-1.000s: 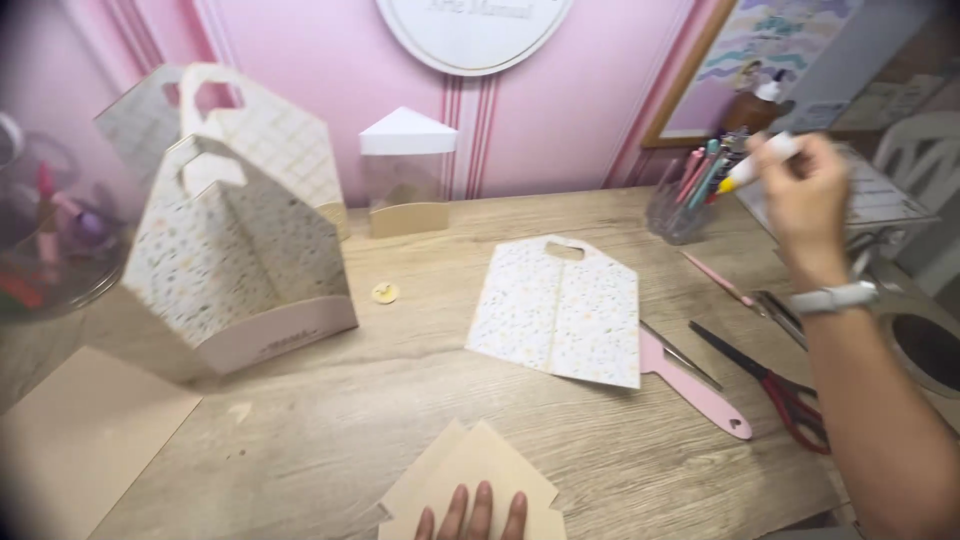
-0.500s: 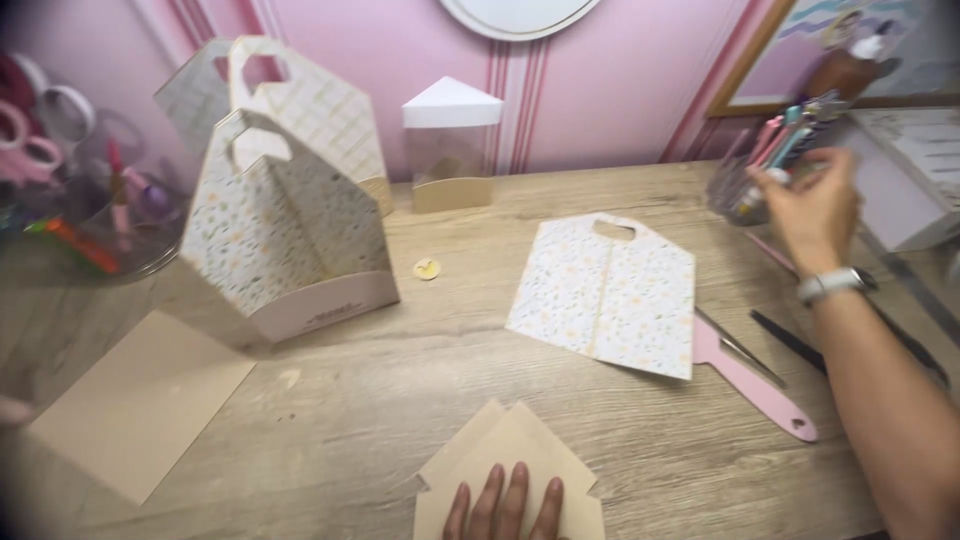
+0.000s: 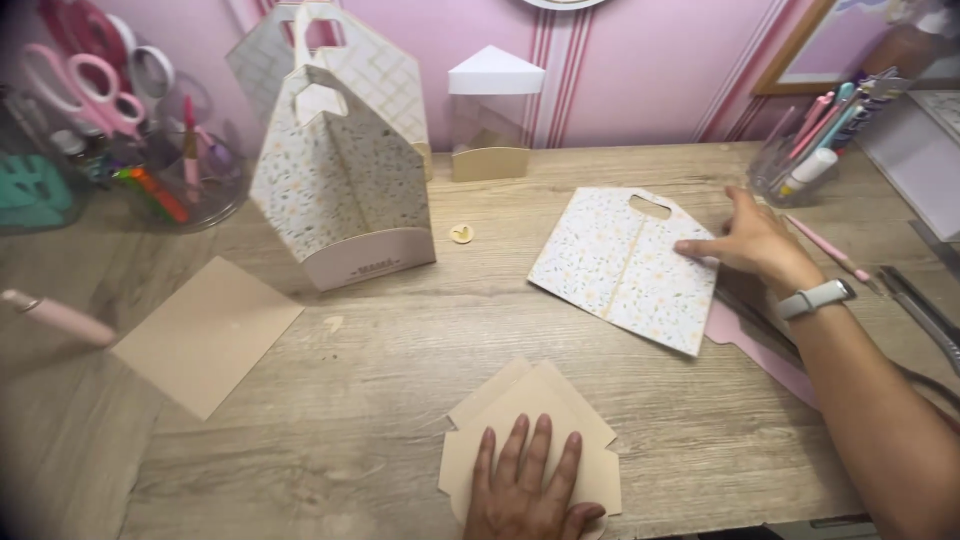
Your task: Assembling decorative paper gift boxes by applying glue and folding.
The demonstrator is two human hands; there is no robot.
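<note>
My left hand (image 3: 525,480) lies flat, fingers spread, on a tan folded card piece (image 3: 530,420) at the near edge of the wooden desk (image 3: 380,400). My right hand (image 3: 755,245) rests its fingertips on the right part of a flat floral-patterned paper bag panel (image 3: 625,265) with a handle cut-out, at centre right. It holds nothing. A white watch sits on that wrist.
An upright floral gift box (image 3: 340,190) stands at back left, a clear box with a white lid (image 3: 495,110) behind centre. A tan card sheet (image 3: 205,335) lies at left, a pink tool (image 3: 760,350) under my right arm, a pen holder (image 3: 805,160) at back right, scissors (image 3: 90,75) far left.
My right hand has come down from the pen holder at the back right onto the floral panel. The view shifted left and down. My left hand stays on the tan piece.
</note>
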